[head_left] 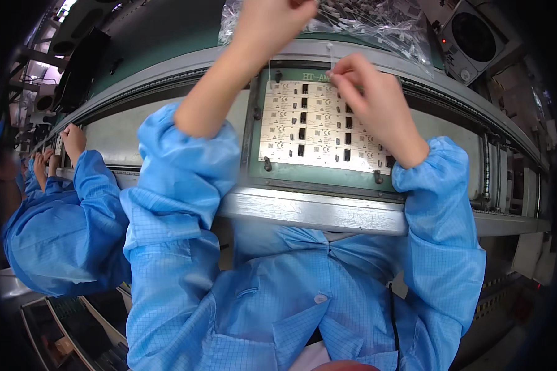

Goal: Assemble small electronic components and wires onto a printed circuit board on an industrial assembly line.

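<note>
My right hand (pixel 372 93) is over the upper part of a panel of pale boards (pixel 319 127), with thumb and forefinger pinched together. A thin white wire (pixel 330 55) rises from those fingertips. My left hand (pixel 267 23) reaches past the panel to a clear plastic bag (pixel 408 40) of small white wired parts (pixel 346 13). Its fingers are closed at the top edge of the picture, and what they hold cannot be made out. Black components sit in columns on the boards, which lie in a green carrier (pixel 325 175) with dark clips. My right hand covers some of the boards.
The carrier sits between metal conveyor rails (pixel 315 207). To the left, a co-worker in a blue smock (pixel 68 229) has hands at the same line. A boxy device with a round black opening (pixel 470 37) stands at the far right. A green surface (pixel 161 37) lies beyond the rail.
</note>
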Motion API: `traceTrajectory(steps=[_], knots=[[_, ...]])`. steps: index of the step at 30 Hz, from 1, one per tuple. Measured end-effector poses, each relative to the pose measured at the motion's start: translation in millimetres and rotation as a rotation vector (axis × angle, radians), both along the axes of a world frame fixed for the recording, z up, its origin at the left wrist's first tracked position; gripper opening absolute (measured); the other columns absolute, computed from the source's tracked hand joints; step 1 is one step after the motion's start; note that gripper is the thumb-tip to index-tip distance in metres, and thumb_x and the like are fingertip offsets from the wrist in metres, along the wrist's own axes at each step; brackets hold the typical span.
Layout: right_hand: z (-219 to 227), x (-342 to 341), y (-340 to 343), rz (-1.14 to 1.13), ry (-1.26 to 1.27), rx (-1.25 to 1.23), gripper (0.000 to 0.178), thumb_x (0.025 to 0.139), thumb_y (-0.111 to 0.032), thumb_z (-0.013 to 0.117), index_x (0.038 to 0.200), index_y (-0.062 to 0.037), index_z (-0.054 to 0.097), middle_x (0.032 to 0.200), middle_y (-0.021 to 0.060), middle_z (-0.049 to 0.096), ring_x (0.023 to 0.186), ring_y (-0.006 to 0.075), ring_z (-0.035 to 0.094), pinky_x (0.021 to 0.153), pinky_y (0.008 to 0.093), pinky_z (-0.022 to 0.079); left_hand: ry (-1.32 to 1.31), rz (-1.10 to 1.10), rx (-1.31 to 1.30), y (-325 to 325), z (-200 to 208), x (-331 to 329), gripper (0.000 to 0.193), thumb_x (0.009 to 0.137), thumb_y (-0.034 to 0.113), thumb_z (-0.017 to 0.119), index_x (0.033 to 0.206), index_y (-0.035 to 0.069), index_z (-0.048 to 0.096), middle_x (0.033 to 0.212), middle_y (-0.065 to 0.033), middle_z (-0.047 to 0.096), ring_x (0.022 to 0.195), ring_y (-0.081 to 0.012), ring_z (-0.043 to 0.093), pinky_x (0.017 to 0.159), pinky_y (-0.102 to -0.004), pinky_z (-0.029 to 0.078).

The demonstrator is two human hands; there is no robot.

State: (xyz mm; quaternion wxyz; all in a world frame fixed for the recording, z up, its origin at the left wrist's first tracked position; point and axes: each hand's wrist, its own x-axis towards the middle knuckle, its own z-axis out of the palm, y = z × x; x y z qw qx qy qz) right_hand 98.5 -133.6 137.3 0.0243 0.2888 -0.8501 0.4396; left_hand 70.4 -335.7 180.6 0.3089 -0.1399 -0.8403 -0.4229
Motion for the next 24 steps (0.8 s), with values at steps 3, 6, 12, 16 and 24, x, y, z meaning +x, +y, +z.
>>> traceTrajectory(steps=[3, 6, 12, 16, 24], knots=[[-14, -5, -19, 0.188, 0.366, 0.118, 0.009, 0.089, -0.009, 0.068, 0.091, -0.0007, 0.067, 0.081, 0.0136, 0.065, 0.073, 0.0301, 0.063, 0.067, 0.0371, 0.05, -0.108, -0.084, 0.16, -41, -6, 24, 0.02, 0.092, 0.01, 0.067, 0.112, 0.006, 0.069, 0.104, -0.0096, 0.075, 0.086, -0.0239, 0.072, 0.078, -0.0308, 0.054], [-27, -11, -20, 0.192, 0.487, 0.153, 0.008, 0.088, -0.01, 0.069, 0.087, -0.0025, 0.069, 0.082, 0.0095, 0.061, 0.077, 0.0255, 0.06, 0.069, 0.0378, 0.047, 0.049, -0.009, 0.014, -49, -25, 64, 0.011, 0.084, 0.011, 0.07, 0.092, 0.005, 0.067, 0.088, -0.0072, 0.073, 0.087, -0.0219, 0.072, 0.076, -0.0341, 0.053], [-22, -5, -21, 0.117, 0.279, 0.203, 0.011, 0.085, -0.014, 0.074, 0.086, -0.0037, 0.07, 0.081, 0.0034, 0.059, 0.076, 0.019, 0.056, 0.073, 0.033, 0.042, -0.036, -0.027, -0.242, -63, -52, 94, 0.01, 0.086, 0.015, 0.071, 0.09, 0.01, 0.063, 0.082, -0.0017, 0.071, 0.085, -0.018, 0.069, 0.088, -0.0376, 0.041], [-18, 2, -24, 0.098, 0.286, 0.254, 0.008, 0.086, -0.014, 0.073, 0.086, -0.0064, 0.07, 0.08, 0.0011, 0.058, 0.077, 0.0171, 0.055, 0.081, 0.0329, 0.038, -0.053, -0.01, -0.372, -72, -58, 98, 0.011, 0.087, 0.018, 0.071, 0.091, 0.013, 0.062, 0.083, 0.0009, 0.07, 0.085, -0.0187, 0.067, 0.091, -0.0417, 0.037], [-16, 0, -24, 0.119, 0.382, 0.319, 0.006, 0.087, -0.012, 0.07, 0.088, -0.0062, 0.069, 0.081, 0.0018, 0.055, 0.08, 0.0174, 0.056, 0.084, 0.0339, 0.035, -0.028, 0.057, -0.538, -59, -64, 101, 0.01, 0.087, 0.021, 0.071, 0.092, 0.016, 0.064, 0.08, 0.0028, 0.069, 0.086, -0.02, 0.064, 0.09, -0.0451, 0.036]])
